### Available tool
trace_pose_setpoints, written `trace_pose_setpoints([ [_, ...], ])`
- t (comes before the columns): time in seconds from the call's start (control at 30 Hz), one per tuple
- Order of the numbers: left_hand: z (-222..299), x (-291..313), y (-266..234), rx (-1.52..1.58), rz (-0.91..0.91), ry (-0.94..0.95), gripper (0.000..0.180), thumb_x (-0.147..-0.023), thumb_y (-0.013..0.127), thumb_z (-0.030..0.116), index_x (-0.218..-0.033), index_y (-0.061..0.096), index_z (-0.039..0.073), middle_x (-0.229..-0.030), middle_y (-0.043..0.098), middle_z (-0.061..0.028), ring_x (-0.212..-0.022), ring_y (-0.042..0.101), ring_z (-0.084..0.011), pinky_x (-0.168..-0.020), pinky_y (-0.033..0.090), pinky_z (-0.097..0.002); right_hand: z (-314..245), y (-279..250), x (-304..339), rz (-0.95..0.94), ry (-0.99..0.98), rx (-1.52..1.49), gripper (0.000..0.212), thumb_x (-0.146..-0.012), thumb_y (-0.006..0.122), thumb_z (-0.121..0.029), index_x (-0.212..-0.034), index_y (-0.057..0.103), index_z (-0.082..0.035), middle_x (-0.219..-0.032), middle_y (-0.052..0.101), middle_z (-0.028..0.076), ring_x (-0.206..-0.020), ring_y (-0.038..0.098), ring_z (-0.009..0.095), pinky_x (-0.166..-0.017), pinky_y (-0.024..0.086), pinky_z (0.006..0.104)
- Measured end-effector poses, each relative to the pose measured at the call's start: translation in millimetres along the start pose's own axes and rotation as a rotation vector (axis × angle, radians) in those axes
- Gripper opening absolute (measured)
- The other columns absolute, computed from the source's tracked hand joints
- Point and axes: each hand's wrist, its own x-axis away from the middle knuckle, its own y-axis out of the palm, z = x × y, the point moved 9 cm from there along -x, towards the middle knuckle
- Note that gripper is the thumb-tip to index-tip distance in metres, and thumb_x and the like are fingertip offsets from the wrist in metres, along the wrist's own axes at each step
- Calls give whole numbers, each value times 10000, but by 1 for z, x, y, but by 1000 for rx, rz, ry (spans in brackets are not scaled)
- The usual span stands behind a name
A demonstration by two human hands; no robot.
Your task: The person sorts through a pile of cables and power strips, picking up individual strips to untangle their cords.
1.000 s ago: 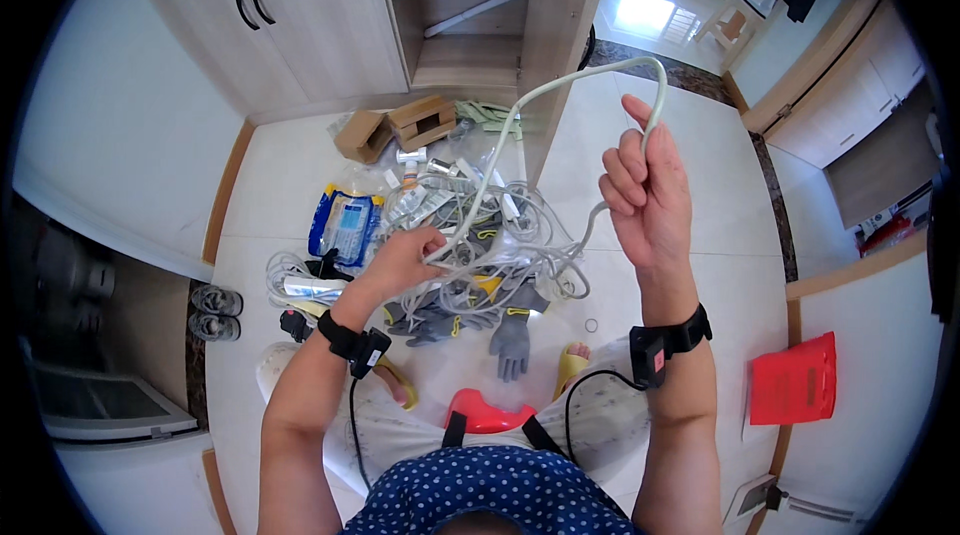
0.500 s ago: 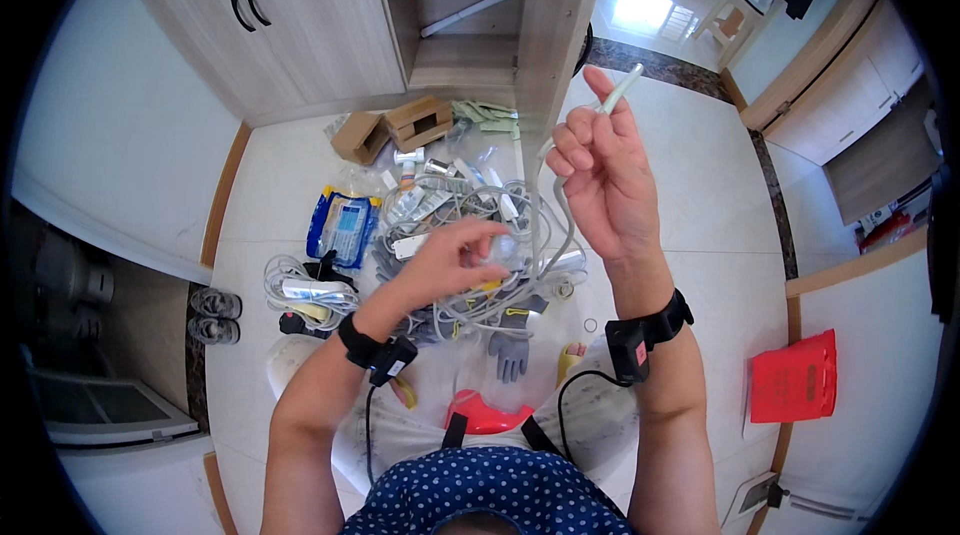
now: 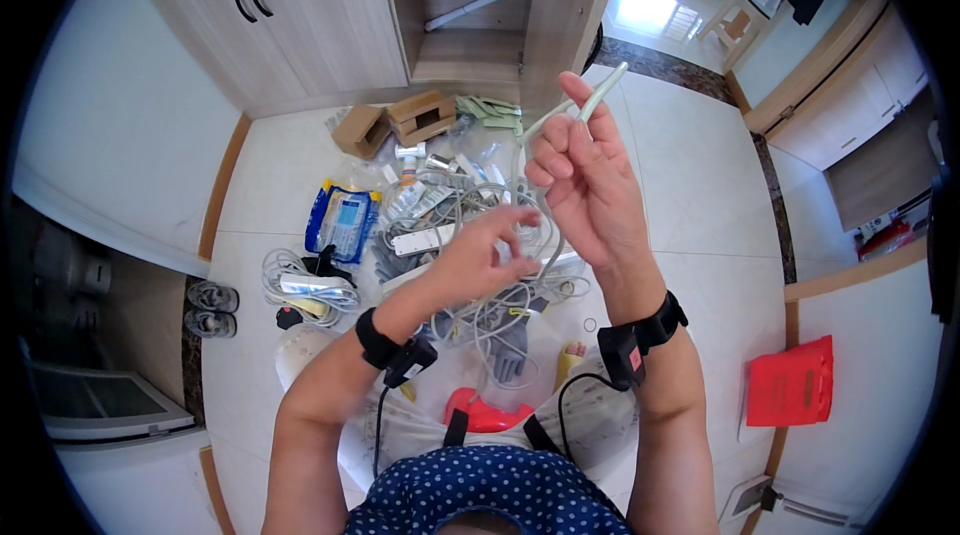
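Observation:
My right hand (image 3: 592,180) is raised with its fingers curled round a pale grey cable (image 3: 606,89). A length of this cable sticks up past the fingers, and the rest hangs toward the heap below. My left hand (image 3: 482,253) hovers over the tangled grey cables (image 3: 545,235), its thumb and fingers apart with nothing seen between them. Beside it lies a white power strip (image 3: 422,241). A grey work glove (image 3: 510,353) is partly covered by cable loops near my feet.
Brown cardboard pieces (image 3: 421,118) and a blue-yellow packet (image 3: 343,223) edge the heap. Left of it is a bundled cable (image 3: 281,275). The cabinet (image 3: 290,25) stands behind, its open door (image 3: 563,15) jutting forward. A red bag (image 3: 790,382) is at right; shoes (image 3: 212,308) are at left.
My right hand has shifted slightly left with the cable, whose upper end now leans further over. The left hand has moved right, closer to the hanging cable.

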Motion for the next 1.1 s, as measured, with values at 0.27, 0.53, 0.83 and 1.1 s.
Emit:
trace_pose_setpoints([
  [0.27, -9, -4, 31, -24, -182, -98, 286, -929, 620, 263, -1043, 585, 3, -815, 641, -98, -685, 615, -174, -654, 497, -301, 10, -3, 6, 100, 28, 56, 440, -1011, 470, -126, -1433, 353, -93, -871, 411, 11, -734, 392, 94, -682, 385, 250],
  [0.53, -28, -9, -15, 247, 175, -177, 276, -1020, 469, 233, -1047, 596, -11, -795, 619, -49, -734, 617, -134, -684, 509, -283, 6, -2, 9, 86, -10, 777, 418, -1027, 446, -218, -1401, 389, -41, -1095, 560, 65, -1043, 542, 144, -887, 448, 293],
  [0.83, -3, 0, -67, 413, 269, -10, 316, -1043, 406, 227, -1081, 578, -35, -841, 626, -82, -856, 661, -181, -806, 540, -295, 101, -117, 76, -232, 628, 1339, 353, -1005, 494, -325, -1125, 587, -7, -896, 611, 51, -856, 573, 141, -785, 468, 297],
  [1.1, -42, 4, -70, 724, 305, -282, 346, -1023, 455, 286, -1160, 553, -16, -996, 652, -133, -912, 669, -213, -801, 542, -290, 32, -77, 40, 49, 316, 1560, 294, -979, 541, -286, -954, 540, 7, -691, 567, 204, -603, 522, 334, -578, 427, 398],
])
